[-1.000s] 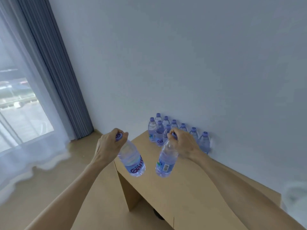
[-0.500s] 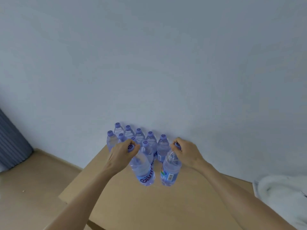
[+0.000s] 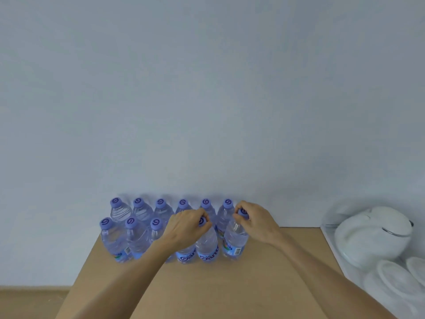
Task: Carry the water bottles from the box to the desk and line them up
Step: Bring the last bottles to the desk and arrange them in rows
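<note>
Clear water bottles with purple caps stand on the wooden desk (image 3: 230,286) against the wall. A back row of several bottles (image 3: 140,210) runs along the wall, and a front row (image 3: 110,240) stands before it. My left hand (image 3: 184,229) grips the cap of one bottle (image 3: 208,247) at the front row's right part. My right hand (image 3: 255,221) pinches the cap of another bottle (image 3: 234,240) just right of it. Both bottles are upright, their bases at the desk surface. The box is out of view.
A white tray (image 3: 333,245) at the desk's right end holds a white teapot (image 3: 372,231) and white saucers (image 3: 391,277). The pale wall rises right behind the bottles. Floor (image 3: 30,302) shows at lower left, past the desk's left edge.
Both hands have carried their bottles from above the desk's corner to the front row and lowered them upright. My view has swung right to face the wall.
</note>
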Motion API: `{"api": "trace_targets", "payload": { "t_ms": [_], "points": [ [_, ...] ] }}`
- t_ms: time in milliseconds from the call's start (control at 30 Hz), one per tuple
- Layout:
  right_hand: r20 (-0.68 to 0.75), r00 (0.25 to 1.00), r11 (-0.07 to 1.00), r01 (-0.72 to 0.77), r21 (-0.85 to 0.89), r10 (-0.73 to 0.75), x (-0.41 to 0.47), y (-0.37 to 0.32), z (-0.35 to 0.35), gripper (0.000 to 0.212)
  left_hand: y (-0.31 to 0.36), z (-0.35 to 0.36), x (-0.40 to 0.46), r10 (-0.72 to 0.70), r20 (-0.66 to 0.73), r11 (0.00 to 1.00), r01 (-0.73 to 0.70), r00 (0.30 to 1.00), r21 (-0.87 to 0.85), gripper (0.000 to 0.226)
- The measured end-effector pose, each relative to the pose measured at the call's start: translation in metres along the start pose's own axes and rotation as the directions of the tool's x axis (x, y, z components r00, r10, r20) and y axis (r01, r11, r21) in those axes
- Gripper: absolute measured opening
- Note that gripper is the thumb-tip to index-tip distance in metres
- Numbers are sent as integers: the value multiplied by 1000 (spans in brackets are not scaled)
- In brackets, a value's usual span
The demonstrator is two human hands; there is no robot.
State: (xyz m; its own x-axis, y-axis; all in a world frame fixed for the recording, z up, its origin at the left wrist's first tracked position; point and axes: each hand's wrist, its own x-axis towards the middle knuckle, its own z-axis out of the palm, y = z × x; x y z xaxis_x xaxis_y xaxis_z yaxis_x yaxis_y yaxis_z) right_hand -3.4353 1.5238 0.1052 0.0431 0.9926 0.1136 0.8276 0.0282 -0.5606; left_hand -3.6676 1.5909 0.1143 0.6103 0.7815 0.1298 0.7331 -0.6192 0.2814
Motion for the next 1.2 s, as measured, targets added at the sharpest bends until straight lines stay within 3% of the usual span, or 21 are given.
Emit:
{"api": "trace_targets", "payload": {
  "t_ms": [133, 333, 533, 1067, 1200],
  "points": [
    [11, 998, 996, -65, -53, 66, 2, -1, 12, 21, -3, 5, 15, 118, 70, 986, -125, 991, 110, 21],
    [46, 998, 994, -42, -105, 48, 2, 1, 29, 19, -5, 13, 25, 178, 115, 968, -194, 977, 156, 21],
    [89, 995, 994, -31, -107, 40, 6, -3, 44, 27, -8, 20, 26, 177, 154, 960, -205, 972, 189, 25],
    [89, 991, 995, -95, -3, 95, -3, -5, 41, 26, -16, 30, 20, 210, 83, 952, -223, 974, 210, 35],
    [85, 989, 992, -126, 13, 125, -8, -8, 44, 25, -22, 24, 14, 171, 86, 981, -178, 981, 72, 47]
  ]
}}
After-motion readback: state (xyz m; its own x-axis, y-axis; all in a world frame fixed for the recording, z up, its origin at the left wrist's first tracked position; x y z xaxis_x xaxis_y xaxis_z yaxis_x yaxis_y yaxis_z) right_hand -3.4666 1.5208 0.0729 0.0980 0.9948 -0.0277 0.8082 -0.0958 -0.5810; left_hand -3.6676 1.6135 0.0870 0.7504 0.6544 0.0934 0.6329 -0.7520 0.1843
